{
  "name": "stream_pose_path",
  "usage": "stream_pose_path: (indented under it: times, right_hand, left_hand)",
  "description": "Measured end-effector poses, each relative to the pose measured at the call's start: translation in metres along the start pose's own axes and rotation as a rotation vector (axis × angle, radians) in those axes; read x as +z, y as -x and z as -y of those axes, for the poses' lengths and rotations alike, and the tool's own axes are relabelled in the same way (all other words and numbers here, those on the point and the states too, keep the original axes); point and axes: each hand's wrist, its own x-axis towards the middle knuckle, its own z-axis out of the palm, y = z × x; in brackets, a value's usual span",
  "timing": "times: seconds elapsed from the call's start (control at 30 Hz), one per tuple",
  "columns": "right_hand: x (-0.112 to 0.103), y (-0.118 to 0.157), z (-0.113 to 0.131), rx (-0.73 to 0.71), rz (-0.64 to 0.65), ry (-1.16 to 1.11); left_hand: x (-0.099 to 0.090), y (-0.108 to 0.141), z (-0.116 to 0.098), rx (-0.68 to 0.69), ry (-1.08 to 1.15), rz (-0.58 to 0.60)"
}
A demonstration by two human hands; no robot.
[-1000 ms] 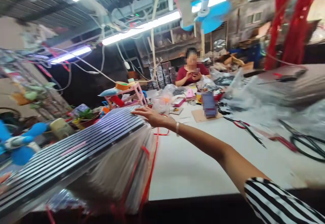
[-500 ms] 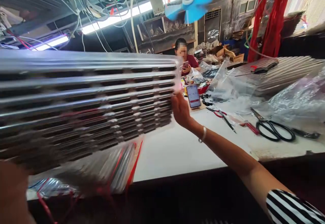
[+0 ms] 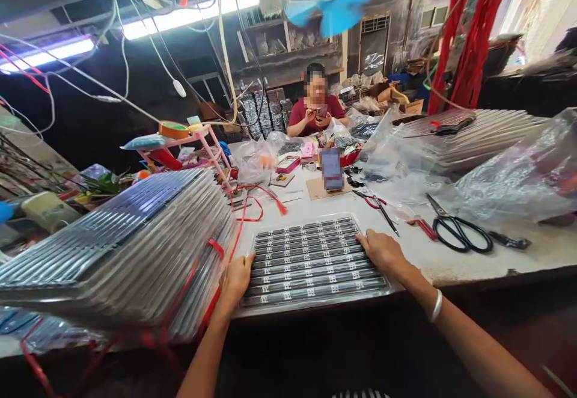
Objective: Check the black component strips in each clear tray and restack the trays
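Down from the air, your tray point(image 3: 311, 261) has come to lie on the table point(image 3: 412, 270), near its front edge and just beside the big pile point(image 3: 157, 247). Your left hand point(image 3: 235, 276) and right hand point(image 3: 383, 252) have their fingers bent nearly closed on its two side rims. Holding both sides likely keeps it flat and straight. It looks shiny, with a see-through rim, dark rows and little white marks.
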Motion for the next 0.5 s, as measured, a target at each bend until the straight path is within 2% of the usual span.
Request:
stream_pose_path:
  times: [0.17,0.23,0.3,0.37,0.5]
  right_hand:
    - [0.017,0.027,-0.020,-0.019,0.050,0.074]
    - [0.026,0.037,-0.035,-0.042,-0.055,-0.037]
    - [0.033,0.038,-0.046,-0.053,-0.107,-0.097]
    - [0.035,0.031,-0.045,-0.055,-0.099,-0.064]
    - [0.029,0.013,-0.026,-0.031,-0.006,0.070]
  left_hand:
    - [-0.001,0.026,0.021,-0.069,0.152,0.107]
    - [-0.003,0.036,0.023,-0.059,0.270,0.120]
    - [-0.004,0.039,0.020,-0.055,0.376,0.119]
    - [-0.004,0.035,0.019,-0.065,0.409,0.094]
    - [-0.004,0.023,0.028,-0.100,0.447,0.046]
